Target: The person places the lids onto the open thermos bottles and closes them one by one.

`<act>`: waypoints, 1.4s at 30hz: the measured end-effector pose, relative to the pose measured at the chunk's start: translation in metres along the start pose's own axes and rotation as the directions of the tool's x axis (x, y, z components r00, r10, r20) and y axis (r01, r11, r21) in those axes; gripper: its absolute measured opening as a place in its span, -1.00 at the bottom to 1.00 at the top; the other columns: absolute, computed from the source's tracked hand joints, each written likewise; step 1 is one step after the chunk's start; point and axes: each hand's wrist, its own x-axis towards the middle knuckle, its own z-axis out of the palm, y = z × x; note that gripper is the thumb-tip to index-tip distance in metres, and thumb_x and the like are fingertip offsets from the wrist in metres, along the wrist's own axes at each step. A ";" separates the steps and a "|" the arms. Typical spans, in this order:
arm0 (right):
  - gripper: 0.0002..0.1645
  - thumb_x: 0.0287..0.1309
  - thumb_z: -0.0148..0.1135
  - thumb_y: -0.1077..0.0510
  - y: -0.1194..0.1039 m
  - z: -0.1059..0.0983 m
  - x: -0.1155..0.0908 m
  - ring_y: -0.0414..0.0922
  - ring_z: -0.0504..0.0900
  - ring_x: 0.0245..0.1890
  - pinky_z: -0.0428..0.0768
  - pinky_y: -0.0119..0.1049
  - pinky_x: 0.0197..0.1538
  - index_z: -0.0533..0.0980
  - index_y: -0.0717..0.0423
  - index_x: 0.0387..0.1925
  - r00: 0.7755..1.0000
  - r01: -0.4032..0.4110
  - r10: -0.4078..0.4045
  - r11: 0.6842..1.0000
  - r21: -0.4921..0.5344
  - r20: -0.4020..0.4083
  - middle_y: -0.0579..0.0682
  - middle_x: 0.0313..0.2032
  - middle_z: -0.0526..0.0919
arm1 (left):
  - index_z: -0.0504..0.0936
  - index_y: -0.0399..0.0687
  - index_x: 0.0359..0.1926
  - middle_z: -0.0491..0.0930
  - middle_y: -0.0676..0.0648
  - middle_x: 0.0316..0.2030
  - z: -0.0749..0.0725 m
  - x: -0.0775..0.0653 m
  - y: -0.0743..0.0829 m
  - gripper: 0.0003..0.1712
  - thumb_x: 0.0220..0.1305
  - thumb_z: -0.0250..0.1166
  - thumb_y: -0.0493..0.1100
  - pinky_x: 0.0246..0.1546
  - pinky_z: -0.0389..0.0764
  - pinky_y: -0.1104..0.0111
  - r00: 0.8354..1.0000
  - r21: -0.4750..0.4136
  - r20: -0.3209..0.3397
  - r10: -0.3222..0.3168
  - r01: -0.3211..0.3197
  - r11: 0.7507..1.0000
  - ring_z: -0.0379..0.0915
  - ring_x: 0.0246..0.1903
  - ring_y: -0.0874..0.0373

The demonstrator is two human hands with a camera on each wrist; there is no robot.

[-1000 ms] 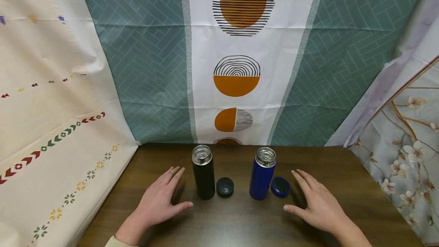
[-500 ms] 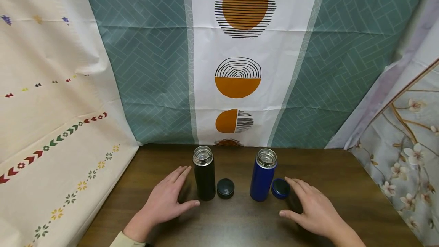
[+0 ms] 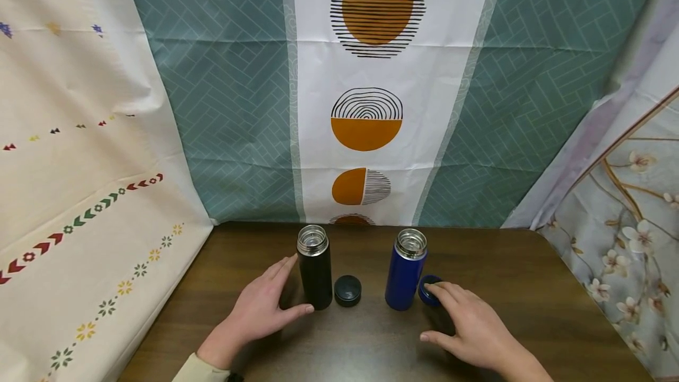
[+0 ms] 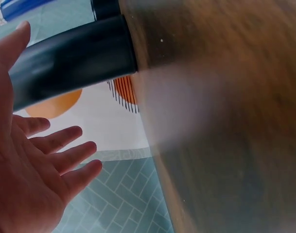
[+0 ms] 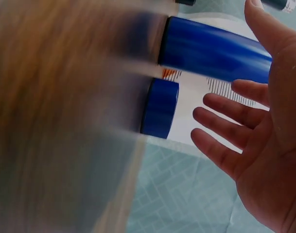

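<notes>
A black flask (image 3: 316, 279) stands uncapped on the brown table, its steel mouth showing. Its black lid (image 3: 348, 291) lies just right of its base. My left hand (image 3: 260, 309) is beside the flask's left side, fingers extended and thumb apart, holding nothing. Further right stands a blue flask (image 3: 404, 279), also without its cap. The blue-rimmed lid (image 3: 427, 296) lies next to it, partly hidden by the fingers of my right hand (image 3: 472, 326). In the right wrist view that hand's fingers are spread above the blue lid (image 5: 160, 108), with a gap between them.
The wooden table (image 3: 350, 358) ends at a green and white patterned cloth (image 3: 233, 134) hanging behind it. A cream embroidered cloth (image 3: 95, 223) hangs on the left, and a floral cloth (image 3: 620, 240) on the right.
My left hand has moved right, closer to the black flask. My right hand has moved left, so its fingers now overlap the blue lid. Flasks and lids stay in place.
</notes>
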 end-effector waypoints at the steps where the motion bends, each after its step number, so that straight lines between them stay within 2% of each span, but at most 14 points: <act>1: 0.07 0.16 0.56 -0.54 -0.002 0.001 0.001 0.09 0.73 0.23 0.75 0.18 0.15 0.56 0.01 0.47 1.000 0.001 -0.001 1.000 0.002 0.007 -0.05 0.27 0.68 | 0.25 0.00 0.75 0.43 -0.28 0.57 0.000 0.000 0.000 0.34 0.24 0.39 0.68 0.27 0.65 -0.22 1.000 -0.014 0.001 -0.006 0.006 1.000 0.45 0.50 -0.22; 9: 0.05 0.20 0.50 -0.58 -0.015 0.003 0.007 0.07 0.73 0.23 0.74 0.16 0.19 0.59 0.07 0.40 0.999 0.020 -0.021 1.000 0.015 0.045 -0.04 0.28 0.69 | 0.28 -0.01 0.73 0.47 -0.17 0.56 0.001 0.004 0.004 0.32 0.24 0.40 0.67 0.25 0.67 -0.19 1.000 -0.087 -0.012 -0.015 0.014 0.996 0.49 0.48 -0.14; 16: -0.03 0.22 0.48 -0.57 -0.022 0.004 0.010 -0.02 0.74 0.17 0.78 0.11 0.10 0.60 -0.04 0.39 0.996 0.069 -0.071 0.997 0.022 0.054 -0.09 0.26 0.68 | 0.33 -0.06 0.69 0.48 -0.15 0.55 0.001 0.005 0.008 0.28 0.24 0.45 0.62 0.26 0.67 -0.17 1.000 -0.115 -0.020 -0.022 0.020 0.993 0.50 0.47 -0.11; 21: -0.04 0.22 0.51 -0.55 -0.027 0.007 0.011 -0.10 0.73 0.14 0.79 0.04 0.08 0.60 -0.05 0.42 0.992 0.123 -0.123 0.992 0.019 0.041 -0.12 0.24 0.69 | 0.34 -0.09 0.68 0.47 -0.18 0.56 0.002 0.007 0.011 0.28 0.23 0.48 0.60 0.26 0.66 -0.21 0.998 -0.157 -0.012 -0.057 0.054 0.986 0.50 0.47 -0.14; 26: -0.04 0.23 0.53 -0.52 -0.035 0.008 0.015 -0.14 0.72 0.15 0.79 0.02 0.07 0.58 -0.07 0.44 0.987 0.150 -0.153 0.987 0.052 0.046 -0.17 0.24 0.68 | 0.32 -0.03 0.69 0.45 -0.15 0.57 0.002 0.010 0.012 0.28 0.22 0.48 0.60 0.30 0.63 -0.22 0.996 -0.218 0.012 -0.086 0.087 0.972 0.49 0.48 -0.13; 29: -0.05 0.24 0.54 -0.49 -0.042 0.009 0.020 -0.16 0.72 0.13 0.79 -0.02 0.03 0.56 -0.08 0.46 0.986 0.157 -0.161 0.984 0.081 0.051 -0.19 0.25 0.65 | 0.31 0.03 0.70 0.45 -0.11 0.57 0.003 0.011 0.012 0.26 0.22 0.50 0.59 0.33 0.60 -0.23 0.994 -0.269 0.032 -0.105 0.110 0.957 0.48 0.48 -0.13; 34: -0.07 0.24 0.58 -0.44 -0.055 0.013 0.029 -0.20 0.71 0.13 0.78 -0.07 0.02 0.55 -0.08 0.45 0.981 0.186 -0.190 0.976 0.116 0.027 -0.20 0.27 0.63 | 0.31 0.07 0.70 0.46 -0.07 0.56 0.006 0.013 0.010 0.22 0.23 0.55 0.51 0.39 0.58 -0.17 0.991 -0.382 0.054 -0.124 0.135 0.914 0.49 0.48 -0.12; 38: -0.08 0.27 0.56 -0.42 -0.062 0.018 0.038 -0.13 0.71 0.19 0.78 -0.03 0.10 0.55 -0.04 0.47 0.980 0.187 -0.195 0.973 0.134 0.048 -0.12 0.30 0.64 | 0.34 0.06 0.68 0.47 -0.03 0.54 0.006 0.015 0.009 0.17 0.24 0.61 0.42 0.42 0.57 -0.10 0.992 -0.444 0.051 -0.116 0.127 0.887 0.49 0.48 -0.07; 42: -0.09 0.32 0.54 -0.38 -0.067 0.024 0.046 -0.08 0.70 0.23 0.77 0.00 0.14 0.54 0.01 0.48 0.977 0.192 -0.203 0.971 0.144 0.064 -0.05 0.32 0.64 | 0.36 0.02 0.66 0.50 -0.06 0.51 0.006 0.018 0.009 0.10 0.28 0.64 0.29 0.42 0.56 -0.14 0.995 -0.512 0.041 -0.088 0.096 0.854 0.50 0.46 -0.10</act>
